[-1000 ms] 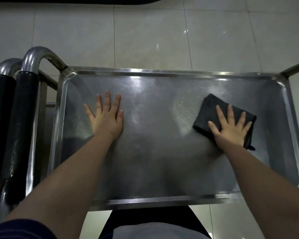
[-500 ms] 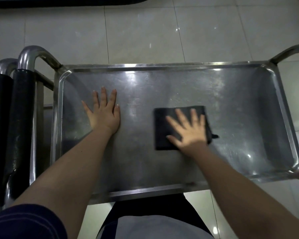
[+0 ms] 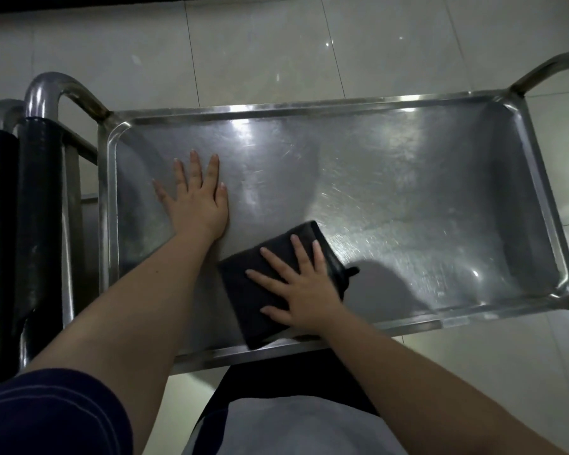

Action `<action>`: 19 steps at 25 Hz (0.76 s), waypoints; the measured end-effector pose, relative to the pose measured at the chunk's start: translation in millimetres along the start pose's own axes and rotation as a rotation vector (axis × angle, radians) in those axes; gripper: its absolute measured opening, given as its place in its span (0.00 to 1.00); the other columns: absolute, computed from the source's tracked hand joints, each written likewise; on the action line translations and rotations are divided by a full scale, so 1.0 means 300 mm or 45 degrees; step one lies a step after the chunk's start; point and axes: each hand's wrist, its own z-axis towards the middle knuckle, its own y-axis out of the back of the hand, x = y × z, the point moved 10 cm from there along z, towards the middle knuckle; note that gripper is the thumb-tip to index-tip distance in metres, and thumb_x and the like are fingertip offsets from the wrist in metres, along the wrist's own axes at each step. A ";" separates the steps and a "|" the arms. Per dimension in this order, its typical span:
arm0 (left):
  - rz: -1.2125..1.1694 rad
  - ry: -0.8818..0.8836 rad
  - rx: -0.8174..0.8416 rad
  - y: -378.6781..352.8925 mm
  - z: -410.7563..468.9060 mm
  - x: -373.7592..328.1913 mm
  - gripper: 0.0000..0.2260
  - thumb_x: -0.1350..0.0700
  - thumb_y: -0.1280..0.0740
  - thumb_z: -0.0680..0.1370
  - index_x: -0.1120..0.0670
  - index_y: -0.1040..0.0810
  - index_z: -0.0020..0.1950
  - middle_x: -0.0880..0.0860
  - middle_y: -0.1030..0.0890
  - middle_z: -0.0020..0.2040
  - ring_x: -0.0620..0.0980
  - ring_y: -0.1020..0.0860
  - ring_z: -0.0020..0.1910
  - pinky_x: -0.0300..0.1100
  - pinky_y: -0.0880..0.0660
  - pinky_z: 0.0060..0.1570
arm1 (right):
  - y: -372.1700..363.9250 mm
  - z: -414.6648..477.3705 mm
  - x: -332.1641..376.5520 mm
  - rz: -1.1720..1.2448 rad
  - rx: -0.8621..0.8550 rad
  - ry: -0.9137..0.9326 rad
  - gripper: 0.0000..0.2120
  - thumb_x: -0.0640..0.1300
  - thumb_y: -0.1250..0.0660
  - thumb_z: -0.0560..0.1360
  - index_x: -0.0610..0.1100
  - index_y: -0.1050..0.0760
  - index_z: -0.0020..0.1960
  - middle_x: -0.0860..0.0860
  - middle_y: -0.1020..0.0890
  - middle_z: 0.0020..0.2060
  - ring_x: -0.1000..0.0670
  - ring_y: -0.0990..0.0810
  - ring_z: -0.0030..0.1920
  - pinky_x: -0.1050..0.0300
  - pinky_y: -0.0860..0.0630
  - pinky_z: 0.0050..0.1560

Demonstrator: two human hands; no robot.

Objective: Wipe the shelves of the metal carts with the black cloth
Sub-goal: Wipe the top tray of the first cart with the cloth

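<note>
My right hand point(image 3: 304, 289) presses spread, straight fingers on the folded black cloth point(image 3: 263, 290) near the shelf's point(image 3: 408, 205) front rim; my left hand point(image 3: 196, 198) lies flat on scratched steel.

Right hand point(image 3: 304, 297) — seemingly flat — on cloth point(image 3: 242, 298)

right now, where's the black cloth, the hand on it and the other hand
black cloth point(image 3: 247, 298): head view, bare left part of it.
right hand point(image 3: 304, 290): head view, back of the hand, flat on the cloth.
left hand point(image 3: 197, 200): head view, back of the hand, flat on the cart shelf point(image 3: 408, 192).
</note>
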 end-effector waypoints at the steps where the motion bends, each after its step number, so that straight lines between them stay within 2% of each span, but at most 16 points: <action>1: -0.002 0.006 0.003 0.000 0.000 -0.001 0.24 0.42 0.59 0.82 0.40 0.61 0.79 0.48 0.62 0.80 0.55 0.63 0.78 0.69 0.63 0.71 | 0.020 -0.036 -0.079 -0.022 -0.030 -0.001 0.32 0.69 0.42 0.74 0.64 0.42 0.76 0.53 0.42 0.78 0.31 0.51 0.76 0.26 0.54 0.71; 3: -0.009 0.006 -0.009 0.004 -0.004 -0.011 0.24 0.42 0.58 0.83 0.40 0.60 0.79 0.49 0.61 0.80 0.55 0.62 0.78 0.69 0.63 0.70 | 0.046 -0.149 -0.321 -0.112 -0.024 -0.193 0.33 0.69 0.42 0.73 0.64 0.44 0.76 0.53 0.42 0.78 0.32 0.49 0.76 0.26 0.50 0.70; 5: -0.017 0.003 -0.023 0.006 -0.014 -0.023 0.24 0.43 0.57 0.83 0.40 0.58 0.79 0.49 0.59 0.81 0.55 0.61 0.79 0.69 0.63 0.70 | 0.068 -0.297 -0.561 -0.164 0.030 -0.436 0.34 0.71 0.47 0.74 0.64 0.48 0.77 0.53 0.43 0.78 0.32 0.50 0.76 0.26 0.48 0.69; 7: -0.007 0.004 -0.032 0.002 -0.025 -0.033 0.25 0.43 0.58 0.83 0.41 0.58 0.79 0.50 0.59 0.81 0.56 0.61 0.79 0.69 0.63 0.70 | 0.075 -0.391 -0.660 -0.151 0.100 -0.566 0.33 0.72 0.54 0.75 0.63 0.49 0.77 0.51 0.43 0.78 0.32 0.52 0.76 0.25 0.49 0.69; 8: 0.004 0.007 -0.040 0.002 -0.031 -0.036 0.25 0.44 0.58 0.83 0.41 0.58 0.80 0.50 0.59 0.81 0.56 0.61 0.79 0.69 0.63 0.70 | 0.074 -0.401 -0.654 -0.160 0.120 -0.597 0.33 0.72 0.53 0.75 0.62 0.49 0.77 0.51 0.43 0.78 0.31 0.53 0.76 0.24 0.50 0.69; 11: 0.005 0.017 -0.045 0.007 -0.028 -0.035 0.25 0.44 0.58 0.83 0.41 0.58 0.80 0.50 0.59 0.81 0.56 0.60 0.79 0.69 0.63 0.70 | 0.050 -0.291 -0.451 -0.121 0.070 -0.544 0.35 0.70 0.45 0.72 0.63 0.46 0.77 0.51 0.43 0.78 0.27 0.52 0.75 0.22 0.51 0.68; 15: 0.024 0.021 -0.032 0.010 -0.019 -0.015 0.25 0.44 0.59 0.82 0.41 0.59 0.79 0.50 0.60 0.80 0.56 0.61 0.79 0.68 0.64 0.71 | -0.024 -0.049 0.082 0.045 -0.031 -0.115 0.34 0.69 0.40 0.73 0.63 0.42 0.76 0.53 0.44 0.79 0.27 0.53 0.75 0.21 0.55 0.67; 17: 0.012 0.008 -0.028 0.013 -0.013 -0.006 0.25 0.44 0.59 0.82 0.41 0.59 0.79 0.50 0.59 0.81 0.56 0.60 0.79 0.68 0.63 0.71 | -0.035 0.002 0.170 0.080 -0.023 -0.052 0.34 0.69 0.40 0.73 0.63 0.42 0.76 0.53 0.45 0.79 0.29 0.53 0.76 0.22 0.56 0.68; 19: 0.005 -0.005 -0.021 0.015 -0.010 -0.002 0.25 0.43 0.58 0.82 0.41 0.58 0.79 0.50 0.59 0.81 0.55 0.60 0.79 0.67 0.63 0.71 | -0.006 -0.021 0.121 0.093 -0.046 -0.018 0.32 0.68 0.40 0.73 0.62 0.39 0.76 0.53 0.41 0.78 0.31 0.50 0.76 0.24 0.57 0.69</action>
